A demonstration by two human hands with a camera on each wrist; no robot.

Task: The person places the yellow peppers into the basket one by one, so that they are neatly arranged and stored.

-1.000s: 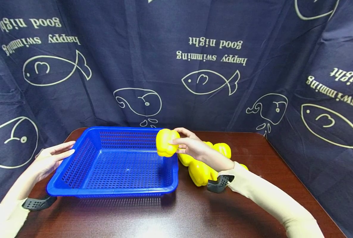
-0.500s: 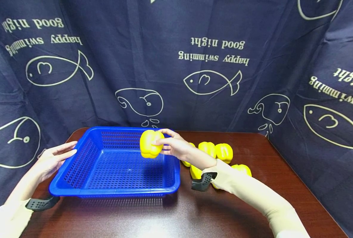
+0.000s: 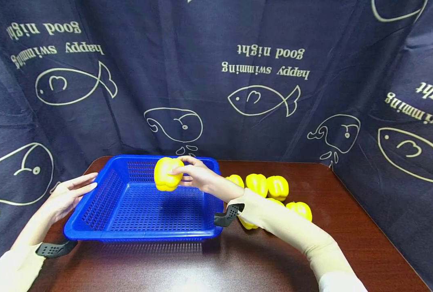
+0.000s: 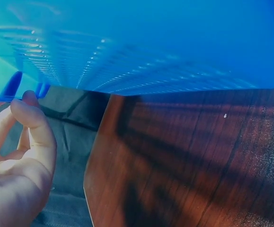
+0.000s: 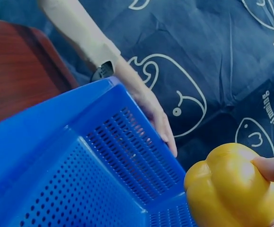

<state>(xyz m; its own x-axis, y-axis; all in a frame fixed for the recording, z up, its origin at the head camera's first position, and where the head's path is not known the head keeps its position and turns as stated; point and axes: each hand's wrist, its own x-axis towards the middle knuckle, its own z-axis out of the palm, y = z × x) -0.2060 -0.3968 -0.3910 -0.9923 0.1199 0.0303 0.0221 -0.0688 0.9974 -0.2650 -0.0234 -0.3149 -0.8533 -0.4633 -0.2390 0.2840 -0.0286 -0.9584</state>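
Observation:
A yellow bell pepper (image 3: 166,175) hangs over the inside of a blue plastic basket (image 3: 139,235). My right hand (image 3: 201,177) holds it from the right side, thumb in front. In the right wrist view the lobed bottom of the bell pepper (image 5: 229,189) shows, with the thumb (image 5: 271,168) pressed on it. At the basket's left side my left hand (image 3: 64,198) pinches the rim; the left wrist view shows thumb and fingers (image 4: 30,118) meeting at the edge. The perforated basket floor (image 3: 147,209) carries nothing.
Several more yellow bell peppers (image 3: 256,185) lie in a group right of the basket, some partly behind my right forearm. Beneath everything is a brown wooden table (image 3: 329,202). A dark blue curtain (image 3: 209,134) printed with fish hangs close behind it.
My right hand has carried the bell pepper leftward, from the basket's right rim to over its middle. More of the other bell peppers now show. My left hand stays at the rim.

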